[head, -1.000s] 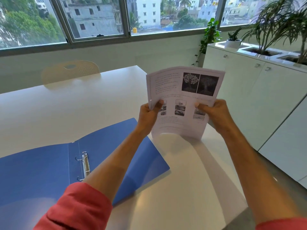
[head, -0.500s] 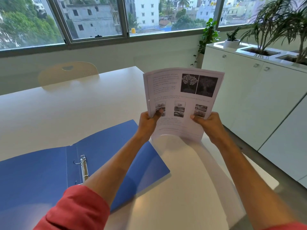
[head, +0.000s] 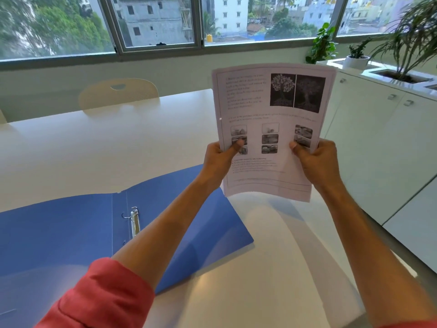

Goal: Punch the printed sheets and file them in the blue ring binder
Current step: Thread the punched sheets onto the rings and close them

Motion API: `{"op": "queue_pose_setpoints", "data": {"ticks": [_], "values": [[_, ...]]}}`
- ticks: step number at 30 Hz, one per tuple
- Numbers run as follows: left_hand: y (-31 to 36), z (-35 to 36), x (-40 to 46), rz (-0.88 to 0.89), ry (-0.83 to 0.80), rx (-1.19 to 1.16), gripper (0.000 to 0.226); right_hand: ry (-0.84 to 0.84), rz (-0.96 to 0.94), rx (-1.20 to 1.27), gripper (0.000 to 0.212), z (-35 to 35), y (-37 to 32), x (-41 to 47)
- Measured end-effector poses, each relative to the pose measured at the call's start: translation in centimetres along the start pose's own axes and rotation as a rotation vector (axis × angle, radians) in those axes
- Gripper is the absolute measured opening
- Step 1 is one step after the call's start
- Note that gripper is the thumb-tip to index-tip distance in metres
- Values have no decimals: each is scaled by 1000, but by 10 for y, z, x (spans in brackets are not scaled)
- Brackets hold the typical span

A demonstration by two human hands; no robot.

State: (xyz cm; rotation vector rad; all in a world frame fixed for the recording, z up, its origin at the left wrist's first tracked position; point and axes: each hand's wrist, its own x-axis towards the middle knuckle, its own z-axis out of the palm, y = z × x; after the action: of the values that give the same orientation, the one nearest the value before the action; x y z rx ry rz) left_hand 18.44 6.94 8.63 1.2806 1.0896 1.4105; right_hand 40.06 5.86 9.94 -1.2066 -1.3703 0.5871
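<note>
I hold a stack of printed sheets (head: 269, 114) upright above the white table (head: 118, 143), its front page showing text and grey pictures. My left hand (head: 218, 159) grips the stack's lower left edge, thumb on the page. My right hand (head: 315, 162) grips the lower right edge the same way. A punched hole shows on the sheets' left margin. The blue ring binder (head: 71, 233) lies open flat on the table at the lower left, its metal rings (head: 134, 221) standing open along the spine. My left forearm crosses over the binder's right cover.
A cream chair (head: 118, 93) stands at the table's far side under the window. White cabinets (head: 383, 147) with potted plants (head: 406, 43) on top run along the right, with a floor gap between them and the table's right edge.
The sheets have stayed upright in both hands while shifting slightly lower. My right hand slid down toward the lower right corner. The binder has not moved.
</note>
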Motion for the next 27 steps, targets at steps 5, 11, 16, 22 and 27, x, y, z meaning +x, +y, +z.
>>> {"op": "queue_pose_setpoints", "data": {"ticks": [5, 11, 16, 22, 27], "values": [[14, -24, -8, -29, 26, -67, 6, -51, -20, 12, 16, 12, -16, 3], [24, -67, -25, -39, 126, -151, 21, -184, 63, 50, 11, 37, -26, -2], [28, -108, -42, -38, 212, -129, 18, -277, 90, 92, 10, 66, -29, -9], [30, -157, -66, -76, 307, -54, 13, -378, 78, 103, 9, 107, -35, -22], [30, -189, -89, -134, 388, 23, 13, -502, 35, 105, 5, 136, -47, -35]]}}
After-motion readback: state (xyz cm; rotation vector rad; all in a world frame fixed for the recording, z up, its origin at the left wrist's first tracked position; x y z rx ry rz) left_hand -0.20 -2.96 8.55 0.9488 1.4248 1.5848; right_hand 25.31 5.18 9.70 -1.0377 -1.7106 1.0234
